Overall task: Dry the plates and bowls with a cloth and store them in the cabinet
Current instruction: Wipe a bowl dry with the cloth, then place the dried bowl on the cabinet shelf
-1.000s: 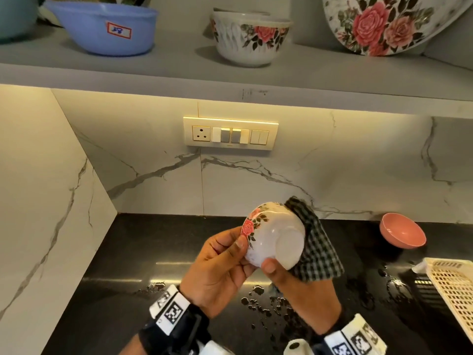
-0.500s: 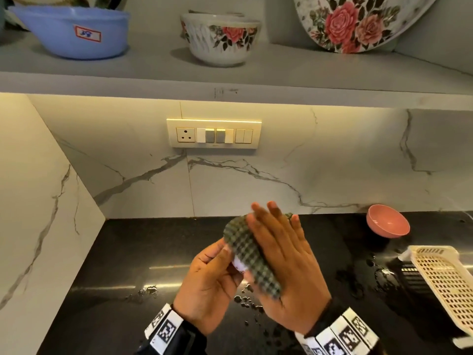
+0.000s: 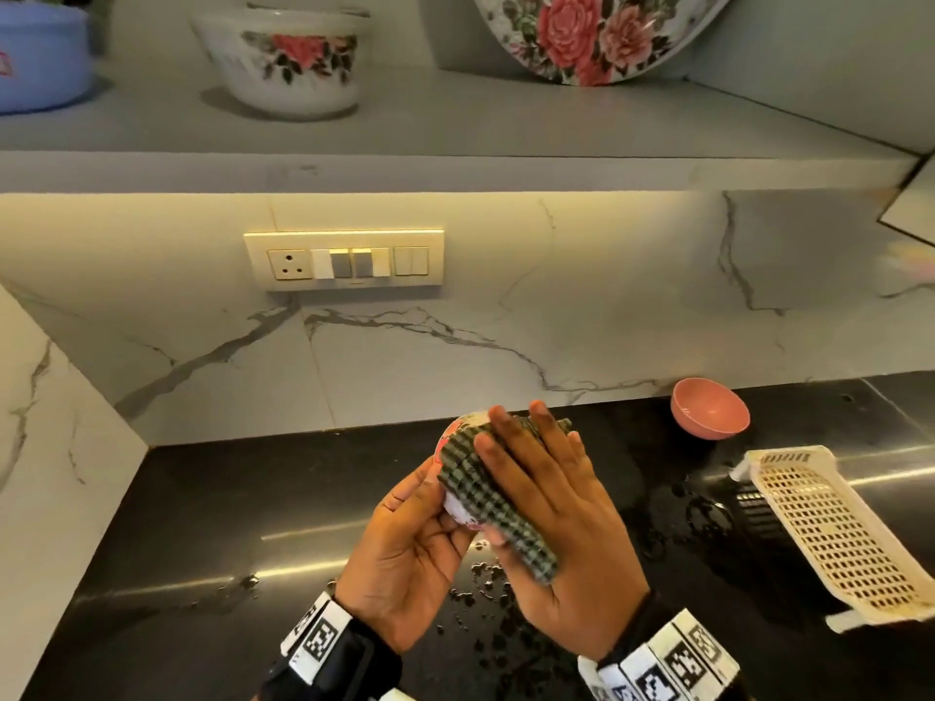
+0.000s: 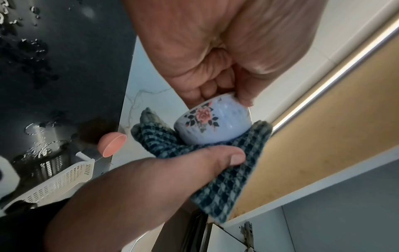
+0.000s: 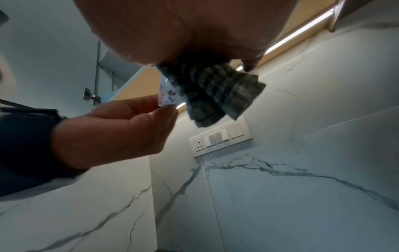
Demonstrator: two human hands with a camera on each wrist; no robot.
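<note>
My left hand (image 3: 410,548) grips a small white bowl with a rose print (image 3: 455,505) by its rim, above the black counter. My right hand (image 3: 546,498) lies over the bowl with a dark checked cloth (image 3: 480,493) between palm and bowl, fingers stretched across it. In the left wrist view the bowl (image 4: 213,124) sits against the cloth (image 4: 226,184), and the right thumb (image 4: 235,156) presses the cloth from the near side. The right wrist view shows the cloth (image 5: 215,92) hanging from the palm and a sliver of the bowl (image 5: 167,95).
A pink bowl (image 3: 708,409) stands at the back of the counter on the right. A cream perforated basket (image 3: 835,538) lies at the right edge. Water drops (image 3: 480,589) dot the counter under my hands. The shelf above holds a floral bowl (image 3: 283,58), a floral plate (image 3: 582,32) and a blue bowl (image 3: 35,58).
A second ago the bowl's outside showed, with the cloth behind it. My right hand has swung the cloth over the bowl and now covers most of it. The left hand keeps its grip.
</note>
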